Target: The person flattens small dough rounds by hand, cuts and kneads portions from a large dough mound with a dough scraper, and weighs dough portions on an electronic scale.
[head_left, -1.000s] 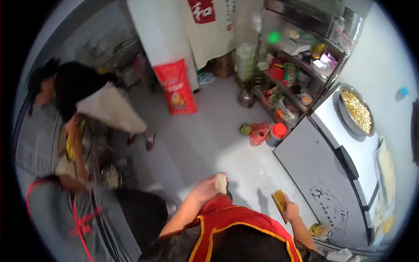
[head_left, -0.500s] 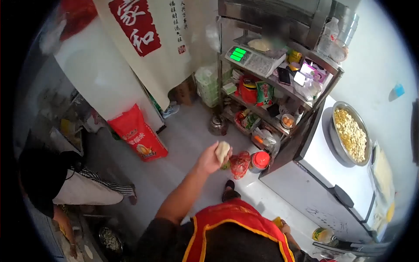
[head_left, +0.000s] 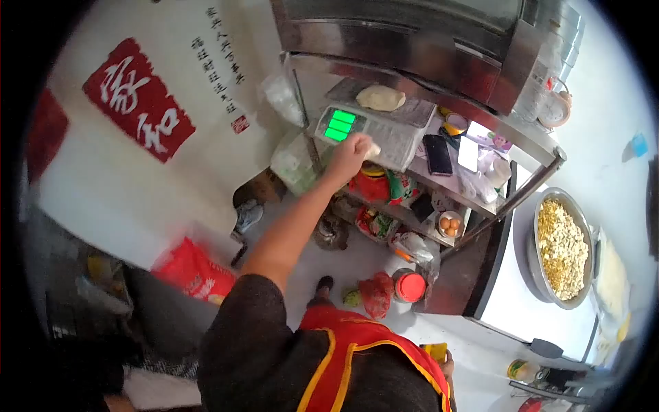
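My left hand point(head_left: 349, 156) reaches forward with its fingers closed around a small pale lump of dough point(head_left: 373, 150). It is over the front edge of a digital scale point(head_left: 391, 142) whose display glows green. A larger, flattened piece of dough point(head_left: 381, 98) rests on the scale's platform. Low at the right of my body, my right hand point(head_left: 449, 369) is partly hidden by the red apron point(head_left: 350, 329). It grips a flat yellow object point(head_left: 435, 352), perhaps a scraper.
The scale stands on a metal rack beside phones point(head_left: 438, 154); a bowl of eggs point(head_left: 449, 224) sits lower. A steel bowl of yellow and white chopped food point(head_left: 563, 250) stands on the white counter at right. A red-lidded jar point(head_left: 410, 285) and red bag point(head_left: 375, 295) are on the floor.
My left hand has moved forward and up with the dough, from above the floor to the scale's front edge. The view has shifted toward the rack; my right hand still holds the yellow object.
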Motion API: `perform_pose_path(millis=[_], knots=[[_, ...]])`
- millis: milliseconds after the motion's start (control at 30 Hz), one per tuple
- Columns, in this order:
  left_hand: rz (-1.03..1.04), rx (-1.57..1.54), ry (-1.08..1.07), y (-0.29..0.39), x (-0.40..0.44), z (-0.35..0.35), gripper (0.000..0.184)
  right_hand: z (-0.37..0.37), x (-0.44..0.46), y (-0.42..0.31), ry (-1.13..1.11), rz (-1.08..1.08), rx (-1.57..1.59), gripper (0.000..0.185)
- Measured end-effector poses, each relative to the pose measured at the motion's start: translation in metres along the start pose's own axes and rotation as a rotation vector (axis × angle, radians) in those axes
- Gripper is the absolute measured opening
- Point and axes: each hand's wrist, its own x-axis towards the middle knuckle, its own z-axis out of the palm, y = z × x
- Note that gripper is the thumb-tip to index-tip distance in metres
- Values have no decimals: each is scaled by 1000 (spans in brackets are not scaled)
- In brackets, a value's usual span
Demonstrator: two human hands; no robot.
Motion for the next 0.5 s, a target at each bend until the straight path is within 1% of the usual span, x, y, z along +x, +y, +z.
perform_pose_path(millis=[67, 133, 233, 267, 300, 333, 367, 400, 433, 467, 500], knots=[[83, 29, 37, -21, 70, 19, 27, 24, -7, 13, 90, 72, 377, 64], [193, 73, 54, -40, 129, 38, 27, 56, -7, 59, 198, 115, 770, 65], [346, 542, 12, -81, 196, 64, 29, 104, -40, 96, 343, 233, 514, 56], [259, 739, -202, -94, 212, 71, 32, 124, -53, 113, 418, 261, 307, 64], [360, 760, -150, -111, 221, 80, 36, 151, -70, 120, 488, 300, 105, 72], [471, 772, -86, -127, 230, 88, 40, 155, -87, 91, 491, 347, 137, 71], [502, 780, -101, -136, 237, 90, 40, 155, -108, 39, 494, 395, 169, 71], [506, 780, -152, -140, 246, 95, 41, 192, -101, 91, 584, 392, 191, 69], [510, 789, -198, -145, 254, 100, 41, 180, -129, -13, 549, 494, 309, 66], [501, 796, -253, -146, 262, 103, 42, 193, -137, -10, 553, 494, 275, 63], [485, 814, -302, -147, 269, 105, 42, 200, -139, -27, 574, 522, 595, 64]])
